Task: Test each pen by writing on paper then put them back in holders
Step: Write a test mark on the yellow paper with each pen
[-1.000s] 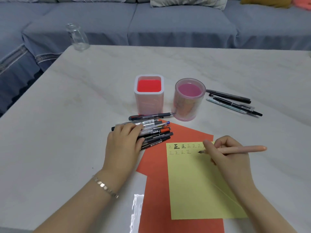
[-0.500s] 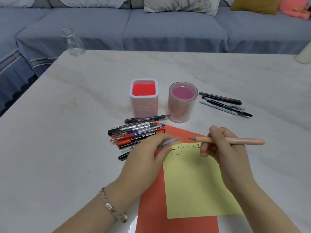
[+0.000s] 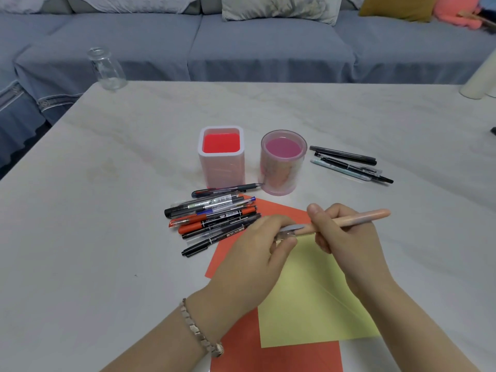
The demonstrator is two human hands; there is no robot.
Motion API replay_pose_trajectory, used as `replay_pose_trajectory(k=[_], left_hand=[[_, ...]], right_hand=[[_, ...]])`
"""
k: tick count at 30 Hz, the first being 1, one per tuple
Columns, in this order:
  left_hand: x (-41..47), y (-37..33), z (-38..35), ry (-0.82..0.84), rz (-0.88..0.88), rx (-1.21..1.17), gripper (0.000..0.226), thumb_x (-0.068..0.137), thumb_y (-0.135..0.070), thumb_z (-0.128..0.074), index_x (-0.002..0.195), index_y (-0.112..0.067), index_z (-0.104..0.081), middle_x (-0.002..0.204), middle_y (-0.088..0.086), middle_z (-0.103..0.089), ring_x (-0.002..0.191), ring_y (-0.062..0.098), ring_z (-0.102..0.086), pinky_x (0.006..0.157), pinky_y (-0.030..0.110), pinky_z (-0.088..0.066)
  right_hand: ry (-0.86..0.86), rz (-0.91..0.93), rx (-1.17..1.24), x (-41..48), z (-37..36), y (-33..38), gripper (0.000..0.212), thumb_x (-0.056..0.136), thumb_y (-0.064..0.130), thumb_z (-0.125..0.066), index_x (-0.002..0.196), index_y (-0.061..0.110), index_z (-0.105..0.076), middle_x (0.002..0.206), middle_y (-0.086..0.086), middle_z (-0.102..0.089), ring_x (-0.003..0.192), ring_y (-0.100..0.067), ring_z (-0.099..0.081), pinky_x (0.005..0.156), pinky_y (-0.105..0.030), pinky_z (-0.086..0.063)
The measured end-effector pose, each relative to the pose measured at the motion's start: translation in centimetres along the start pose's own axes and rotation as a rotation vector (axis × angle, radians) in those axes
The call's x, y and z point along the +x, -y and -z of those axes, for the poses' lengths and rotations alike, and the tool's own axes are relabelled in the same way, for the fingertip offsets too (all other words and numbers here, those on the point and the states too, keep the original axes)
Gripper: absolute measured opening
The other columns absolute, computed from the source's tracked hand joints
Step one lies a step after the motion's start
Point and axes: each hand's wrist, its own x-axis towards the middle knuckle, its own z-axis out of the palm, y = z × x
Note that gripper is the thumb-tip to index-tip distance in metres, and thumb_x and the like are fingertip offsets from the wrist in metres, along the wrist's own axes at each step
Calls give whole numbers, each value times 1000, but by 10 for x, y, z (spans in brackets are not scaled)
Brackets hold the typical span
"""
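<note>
While the right hand (image 3: pixel 346 245) grips the peach pen (image 3: pixel 359 218) roughly level above the yellow paper (image 3: pixel 308 304), the left hand (image 3: pixel 255 253) pinches a grey cap (image 3: pixel 292 228) at the pen's left end. The yellow paper lies on an orange sheet (image 3: pixel 279 358) on the table (image 3: pixel 107 210). Behind stand 2 holders, a square holder (image 3: pixel 222 170) and a round holder (image 3: pixel 279 178), side by side. A pile of pens (image 3: pixel 214 218) lies left of the sheets; a smaller group of pens (image 3: pixel 349 163) lies right of the round holder.

Head view, down over table (image 3: pixel 107 210)
</note>
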Motion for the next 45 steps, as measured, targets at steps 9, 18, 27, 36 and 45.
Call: replay_pose_trajectory(k=[9, 18, 27, 36, 45], left_hand=[[13, -2, -6, -43, 11, 31, 16, 86, -45, -42, 87, -32, -52, 78, -10, -52, 75, 4, -49, 65, 18, -38], [14, -8, -7, -14, 177, -247, 32, 90, -32, -56, 71, -7, -51, 50, -6, -33, 47, 6, -29, 44, 17, -23], [26, -20, -6, 375, 604, -865, 30, 84, -36, -52, 67, -12, -46, 41, -9, -25, 32, 1, -17, 34, 7, -14], [27, 0, 0, -91, -76, 279, 29, 94, -38, -42, 87, -12, -54, 73, 0, -58, 71, 22, -53, 62, 36, -40], [12, 79, 57, -380, 49, 649, 22, 85, -16, -45, 92, -7, -64, 80, 13, -60, 69, 34, -54, 61, 40, -45]], right_hand=[[6, -10, 78, 11, -10, 8, 38, 81, 33, -63, 57, 8, -46, 36, 1, -45, 35, -10, -38, 38, -15, -31], [-132, -43, 85, 11, -23, 2, 42, 83, 11, -54, 44, 12, -39, 35, 8, -39, 44, -11, -36, 51, -26, -30], [-84, 28, 152, 13, -14, 1, 35, 74, 2, -50, 44, 10, -33, 32, 4, -35, 29, -17, -35, 37, -17, -28], [-231, -113, 167, 25, -37, 5, 30, 81, 7, -51, 52, 9, -44, 42, 5, -42, 40, -8, -36, 46, -23, -30], [220, -175, -121, 24, -71, -23, 19, 88, 29, -59, 80, 11, -60, 32, 9, -44, 32, -1, -36, 40, -15, -30]])
